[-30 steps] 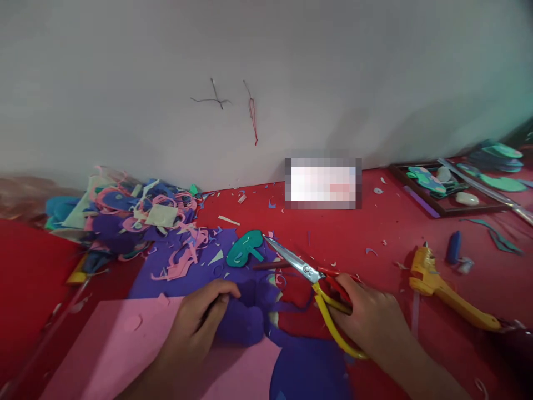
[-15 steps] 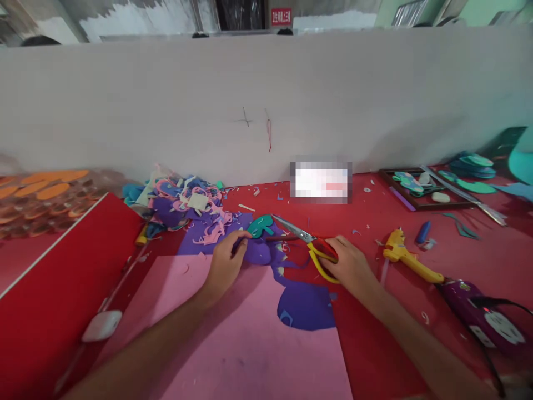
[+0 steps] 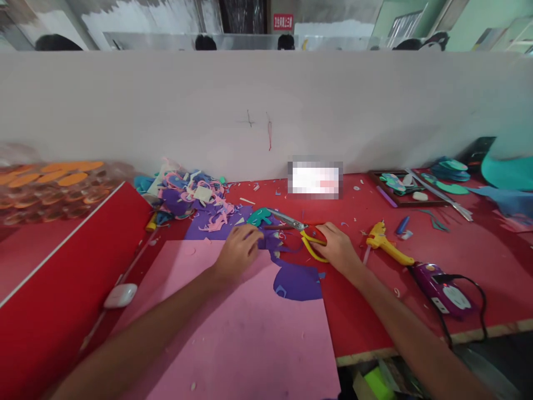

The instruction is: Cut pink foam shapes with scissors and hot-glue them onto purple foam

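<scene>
My right hand (image 3: 339,250) grips the red and yellow handles of a pair of scissors (image 3: 293,223). Their metal blades point left and look closed or nearly so. Just beyond my left hand (image 3: 238,251) lies a teal cut-out (image 3: 259,216), close to the blade tips. The fingers of that hand are curled in at the edge of a purple foam piece (image 3: 270,241), and whatever they pinch is hidden. A rounded purple sheet piece (image 3: 297,280) rests partly over a large pink sheet (image 3: 250,333) under my left forearm.
A heap of foam scraps (image 3: 183,194) stands at the back left, beside a red board (image 3: 70,266). On the right lie a yellow glue gun (image 3: 389,244), a purple power strip (image 3: 443,291) with a cable, and a dark tray (image 3: 403,203). A white case (image 3: 120,295) sits left.
The view has shifted, showing the table's front edge. My left hand has come over the purple piece, its fingers more curled. My right hand still holds the scissors.
</scene>
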The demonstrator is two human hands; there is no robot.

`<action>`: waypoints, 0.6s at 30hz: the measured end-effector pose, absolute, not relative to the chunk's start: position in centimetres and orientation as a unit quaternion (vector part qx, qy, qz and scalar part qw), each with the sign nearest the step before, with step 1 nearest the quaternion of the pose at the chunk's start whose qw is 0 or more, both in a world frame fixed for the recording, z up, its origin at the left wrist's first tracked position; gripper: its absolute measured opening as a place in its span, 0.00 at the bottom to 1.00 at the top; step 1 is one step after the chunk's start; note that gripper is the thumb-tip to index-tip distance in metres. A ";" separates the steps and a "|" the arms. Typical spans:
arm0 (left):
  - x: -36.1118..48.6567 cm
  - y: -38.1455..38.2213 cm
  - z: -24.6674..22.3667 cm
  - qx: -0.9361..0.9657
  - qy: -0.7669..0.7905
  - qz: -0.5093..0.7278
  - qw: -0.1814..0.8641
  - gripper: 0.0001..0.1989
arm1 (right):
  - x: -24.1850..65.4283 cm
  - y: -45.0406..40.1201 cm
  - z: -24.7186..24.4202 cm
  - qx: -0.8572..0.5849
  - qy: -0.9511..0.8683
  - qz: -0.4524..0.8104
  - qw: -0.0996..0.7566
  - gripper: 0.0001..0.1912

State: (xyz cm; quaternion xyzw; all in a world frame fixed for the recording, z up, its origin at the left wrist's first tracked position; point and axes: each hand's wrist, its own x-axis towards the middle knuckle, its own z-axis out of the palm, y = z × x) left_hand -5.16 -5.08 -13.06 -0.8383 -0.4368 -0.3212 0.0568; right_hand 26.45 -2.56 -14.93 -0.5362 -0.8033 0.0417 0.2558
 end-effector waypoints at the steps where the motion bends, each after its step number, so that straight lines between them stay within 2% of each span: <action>1: -4.9 -5.4 -12.9 -0.866 -0.406 -0.287 0.054 0.11 | 26.4 -2.6 -14.9 -0.540 -0.804 0.043 0.244 0.15; 7: -4.1 -5.6 -12.4 -0.901 -0.397 -0.167 0.045 0.09 | 25.6 -3.0 -14.1 -0.602 -0.780 0.050 0.162 0.13; 18: -4.4 -4.1 -13.4 -0.893 -0.420 -0.142 0.082 0.14 | 25.1 -3.2 -13.7 -0.639 -0.754 0.034 0.147 0.12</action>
